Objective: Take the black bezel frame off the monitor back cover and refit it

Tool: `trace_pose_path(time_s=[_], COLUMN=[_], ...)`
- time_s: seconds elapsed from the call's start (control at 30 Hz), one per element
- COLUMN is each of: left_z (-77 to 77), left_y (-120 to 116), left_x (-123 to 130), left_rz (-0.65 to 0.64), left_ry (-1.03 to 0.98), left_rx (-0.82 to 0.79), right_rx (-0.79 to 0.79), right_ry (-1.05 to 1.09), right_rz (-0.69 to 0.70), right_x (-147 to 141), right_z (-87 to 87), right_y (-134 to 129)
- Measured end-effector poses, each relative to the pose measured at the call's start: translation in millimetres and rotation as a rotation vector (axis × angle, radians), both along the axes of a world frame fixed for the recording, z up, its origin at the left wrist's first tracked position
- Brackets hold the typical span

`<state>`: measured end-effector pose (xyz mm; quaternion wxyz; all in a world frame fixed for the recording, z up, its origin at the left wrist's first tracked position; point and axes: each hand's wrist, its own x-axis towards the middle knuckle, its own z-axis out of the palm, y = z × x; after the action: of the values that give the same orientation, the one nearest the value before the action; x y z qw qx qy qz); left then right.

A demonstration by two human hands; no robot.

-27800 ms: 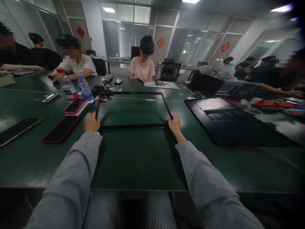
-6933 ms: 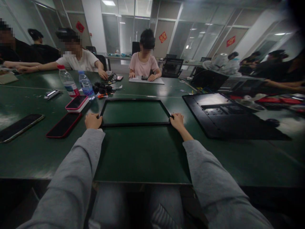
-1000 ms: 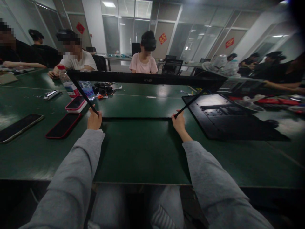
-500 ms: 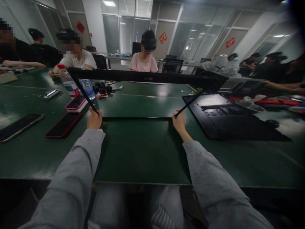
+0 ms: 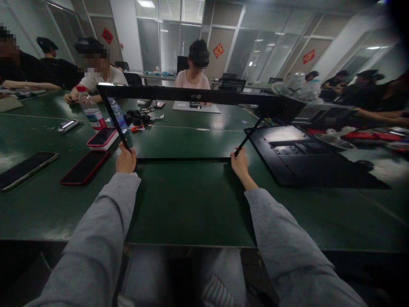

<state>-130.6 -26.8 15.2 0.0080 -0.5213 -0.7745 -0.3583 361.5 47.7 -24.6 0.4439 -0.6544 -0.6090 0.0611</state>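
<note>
Left hand (image 5: 125, 161), right hand (image 5: 240, 164) | we are pinching the frame (image 5: 179, 94) at near corners — far edge raised above table (image 5: 188, 204)

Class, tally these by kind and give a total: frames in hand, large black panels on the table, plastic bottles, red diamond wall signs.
Black frame, held by left hand and right hand: 1
Large black panel: 1
Plastic bottles: 2
Red diamond wall signs: 3
Total: 7
</note>
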Motion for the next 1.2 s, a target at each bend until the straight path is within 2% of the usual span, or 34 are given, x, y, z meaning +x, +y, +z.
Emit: trace_pose_path(time_s=[0.6, 0.9, 1.2], left_z=[5.9, -9.9, -19.0], left_y=[-4, 8, 12], left_x=[2, -13, -22], left_rz=[-0.004, -0.034, -0.074], left_ry=[0.081, 0.189, 0.182], left_rx=[0.002, -0.158, -0.136], right_rx=[-0.014, -0.049, -0.052], right_ry=[-0.032, -0.082, -0.196], right_rz=[-0.05, -0.066, -0.063], right_x=[-5, 0, 6], right_z=[9.3, 4.9, -1.3], right_y=[-7, -2, 4])
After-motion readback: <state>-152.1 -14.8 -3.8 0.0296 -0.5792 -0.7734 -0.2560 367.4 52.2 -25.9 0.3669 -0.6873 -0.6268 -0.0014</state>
